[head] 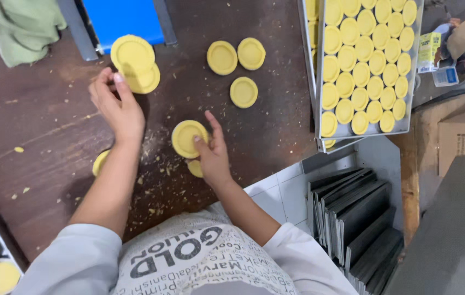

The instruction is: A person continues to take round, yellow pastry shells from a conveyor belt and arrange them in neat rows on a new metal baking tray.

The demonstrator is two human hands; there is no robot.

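Right hand [213,155] grips a round yellow ridged-rim dough shell [187,137], fingertips curled over its near edge and pinning it to the dark brown worn wooden tabletop [52,120]. Just beneath the wrist peeks a second yellow piece [195,168], mostly hidden. Left hand [115,106] reaches up, fingers pinched loosely on the lower of two stacked yellow shells [136,63] near the blue box [120,19]. Judging by the crumbs scattered about, a light touch at the rim is the way: press too hard and that soft fluted edge would likely dent or shed more bits; lifting flat, supported from below, should keep it whole.

Counting out: three loose shells [238,68] sit apart further up the table, two in the stack, one in the right hand, one partly hidden under it, and another [100,161] poking out behind the left forearm. On the right, the metal baking tray [410,128] carries about thirty-five shells in neat rows. Below it, a bundle of dark flat trays [352,218] stands on edge, too tight to count.
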